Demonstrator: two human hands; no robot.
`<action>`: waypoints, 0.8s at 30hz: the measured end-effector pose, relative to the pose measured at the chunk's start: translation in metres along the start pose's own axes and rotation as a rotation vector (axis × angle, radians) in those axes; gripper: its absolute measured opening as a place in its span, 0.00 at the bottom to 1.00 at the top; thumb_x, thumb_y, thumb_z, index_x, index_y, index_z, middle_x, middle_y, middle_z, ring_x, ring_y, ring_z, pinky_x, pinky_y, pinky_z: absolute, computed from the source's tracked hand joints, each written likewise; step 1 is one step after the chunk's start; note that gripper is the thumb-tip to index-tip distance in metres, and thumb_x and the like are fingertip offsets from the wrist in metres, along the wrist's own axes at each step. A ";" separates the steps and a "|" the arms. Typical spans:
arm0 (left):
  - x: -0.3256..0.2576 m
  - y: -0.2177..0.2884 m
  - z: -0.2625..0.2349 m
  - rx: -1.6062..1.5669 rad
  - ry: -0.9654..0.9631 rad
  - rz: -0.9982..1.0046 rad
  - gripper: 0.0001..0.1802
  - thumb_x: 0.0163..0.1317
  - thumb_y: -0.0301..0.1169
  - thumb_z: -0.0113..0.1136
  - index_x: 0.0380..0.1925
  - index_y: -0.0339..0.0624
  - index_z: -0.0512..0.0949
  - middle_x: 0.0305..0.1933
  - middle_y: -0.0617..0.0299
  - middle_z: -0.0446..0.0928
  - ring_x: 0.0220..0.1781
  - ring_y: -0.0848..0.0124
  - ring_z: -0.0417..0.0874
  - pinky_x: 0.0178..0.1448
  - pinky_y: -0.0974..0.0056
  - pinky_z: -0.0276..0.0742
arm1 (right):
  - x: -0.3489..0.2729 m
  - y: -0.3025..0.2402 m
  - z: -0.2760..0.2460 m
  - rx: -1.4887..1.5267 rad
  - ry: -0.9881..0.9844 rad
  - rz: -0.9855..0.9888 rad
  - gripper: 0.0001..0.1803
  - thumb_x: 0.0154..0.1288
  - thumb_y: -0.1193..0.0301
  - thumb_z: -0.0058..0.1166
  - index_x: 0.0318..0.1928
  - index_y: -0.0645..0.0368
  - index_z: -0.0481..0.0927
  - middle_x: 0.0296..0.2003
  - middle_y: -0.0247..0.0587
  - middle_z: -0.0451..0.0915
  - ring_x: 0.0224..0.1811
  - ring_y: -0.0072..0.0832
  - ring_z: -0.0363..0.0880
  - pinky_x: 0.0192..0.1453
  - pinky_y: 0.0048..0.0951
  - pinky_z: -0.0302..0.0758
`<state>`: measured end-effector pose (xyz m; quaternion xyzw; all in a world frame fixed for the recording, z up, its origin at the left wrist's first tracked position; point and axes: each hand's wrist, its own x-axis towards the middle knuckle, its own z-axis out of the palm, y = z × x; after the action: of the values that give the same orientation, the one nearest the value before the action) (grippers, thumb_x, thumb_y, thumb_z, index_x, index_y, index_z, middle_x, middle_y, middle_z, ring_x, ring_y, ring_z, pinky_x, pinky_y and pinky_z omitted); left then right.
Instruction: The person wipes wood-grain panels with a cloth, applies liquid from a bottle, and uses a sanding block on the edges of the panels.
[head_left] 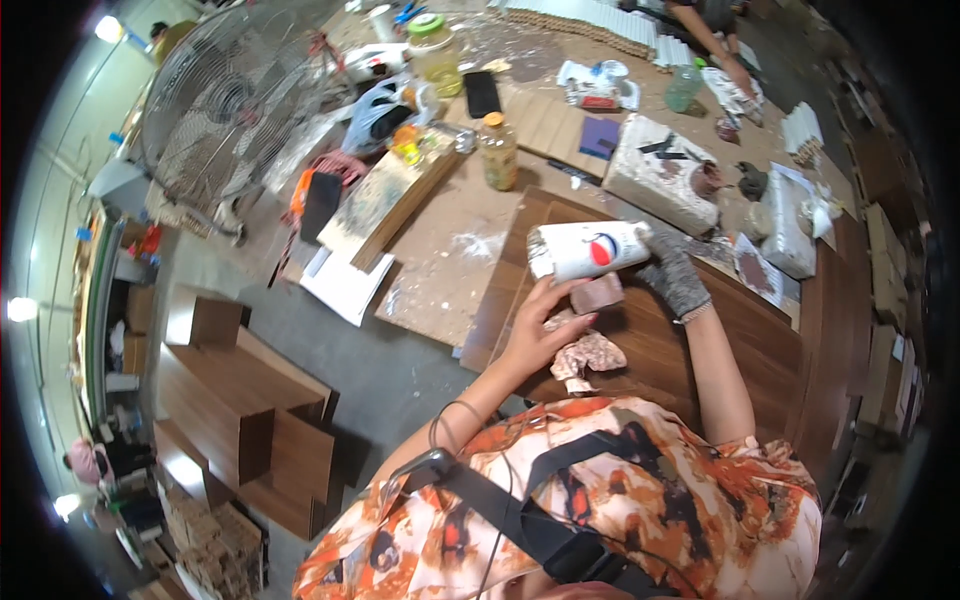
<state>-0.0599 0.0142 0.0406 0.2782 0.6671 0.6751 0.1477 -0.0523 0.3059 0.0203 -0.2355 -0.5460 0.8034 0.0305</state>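
Grey knit covers my right grip [676,275] in the head view, its fingers curled closed on the right end of a white container [592,250] with a round red-and-blue emblem. This lies nearly sideways above the brown board [755,330] along the worktop's [430,290] near edge. My bare left grip [538,325] is partly closed, thumb and fingers about a small brownish block [598,293] just below the container; whether those fingers also touch the container, I cannot tell. A crumpled, speckled cloth [592,355] lies beside my left thumb, toward the same edge.

To handle this well, I would judge it best to steady the container from the gloved end, squeeze lightly so its wall does not buckle, watch its tilt in case it is not empty, and hold the block clear of it. What it contains is hidden.

Toward the worktop's far left corner, a green-lidded jar [435,60] holds yellowish liquid. Nearer the middle, an orange-capped bottle [498,155] stands upright with something yellowish inside. A bluish plastic bag [385,110] near the left edge holds something dark.
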 end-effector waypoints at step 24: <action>-0.007 -0.002 0.009 0.064 -0.013 -0.012 0.25 0.59 0.25 0.73 0.58 0.40 0.81 0.45 0.57 0.77 0.48 0.68 0.81 0.52 0.66 0.77 | 0.162 -0.141 -0.179 -1.858 0.237 -0.326 0.14 0.62 0.65 0.60 0.45 0.58 0.87 0.46 0.58 0.85 0.50 0.55 0.83 0.58 0.47 0.79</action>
<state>-0.0494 0.0180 0.0371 0.2833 0.6891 0.6507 0.1469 -0.1515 0.5668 0.0380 -0.1665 -0.9860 0.0048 -0.0021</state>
